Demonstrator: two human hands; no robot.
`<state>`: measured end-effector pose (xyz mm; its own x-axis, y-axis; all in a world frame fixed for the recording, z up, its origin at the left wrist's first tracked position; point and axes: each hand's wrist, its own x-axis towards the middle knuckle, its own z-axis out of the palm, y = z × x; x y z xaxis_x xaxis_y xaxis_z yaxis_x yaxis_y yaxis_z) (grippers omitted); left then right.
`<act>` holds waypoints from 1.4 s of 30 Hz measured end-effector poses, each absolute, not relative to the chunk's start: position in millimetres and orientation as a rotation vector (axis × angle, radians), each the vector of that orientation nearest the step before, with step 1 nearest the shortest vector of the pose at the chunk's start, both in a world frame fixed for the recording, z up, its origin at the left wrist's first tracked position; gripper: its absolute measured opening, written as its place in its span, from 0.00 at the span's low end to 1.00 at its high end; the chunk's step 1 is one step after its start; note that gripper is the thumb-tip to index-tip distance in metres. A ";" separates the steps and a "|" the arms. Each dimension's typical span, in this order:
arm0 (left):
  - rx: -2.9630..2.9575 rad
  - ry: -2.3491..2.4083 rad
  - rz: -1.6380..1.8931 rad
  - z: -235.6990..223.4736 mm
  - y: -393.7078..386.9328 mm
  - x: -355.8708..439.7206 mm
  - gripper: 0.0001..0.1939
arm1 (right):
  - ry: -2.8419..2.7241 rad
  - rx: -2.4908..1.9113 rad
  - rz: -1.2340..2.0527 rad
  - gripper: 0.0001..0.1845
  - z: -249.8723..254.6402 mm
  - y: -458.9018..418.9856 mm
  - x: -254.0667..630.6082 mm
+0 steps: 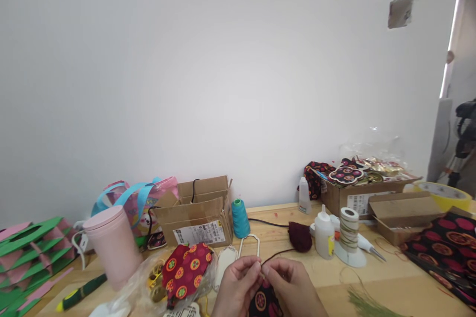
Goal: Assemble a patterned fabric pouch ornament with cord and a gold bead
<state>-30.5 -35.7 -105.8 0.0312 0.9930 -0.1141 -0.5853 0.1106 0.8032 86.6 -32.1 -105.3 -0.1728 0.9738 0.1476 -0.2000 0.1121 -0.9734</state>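
Both my hands meet at the bottom centre of the view, fingertips pinched together. My left hand [236,285] and my right hand [292,285] hold a small dark fabric piece [262,303] with red and orange circles. A thin dark thread [277,253] runs from my fingertips back to a maroon ball of yarn [300,236] on the wooden table [390,282].
A turquoise thread spool [240,218], an open cardboard box [197,218], a pink cup [113,245] and a bag with red patterned fabric [186,267] lie left. Glue bottles [325,233], a ribbon spool [349,230], a box of patterned pieces [357,193] and dark patterned cloth [442,247] are right.
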 end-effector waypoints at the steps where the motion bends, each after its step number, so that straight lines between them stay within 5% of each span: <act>1: 0.657 0.804 1.358 -106.0 -35.8 -30.3 0.09 | -1.247 -0.882 1.322 0.15 -103.2 -32.6 87.0; 25: 0.747 0.721 1.284 -110.5 -35.1 -32.1 0.07 | -1.581 -1.118 0.886 0.10 -105.6 -30.5 89.4; 42: 0.813 0.775 1.330 -114.6 -33.0 -33.5 0.08 | -1.241 -0.840 1.402 0.15 -110.3 -28.7 86.0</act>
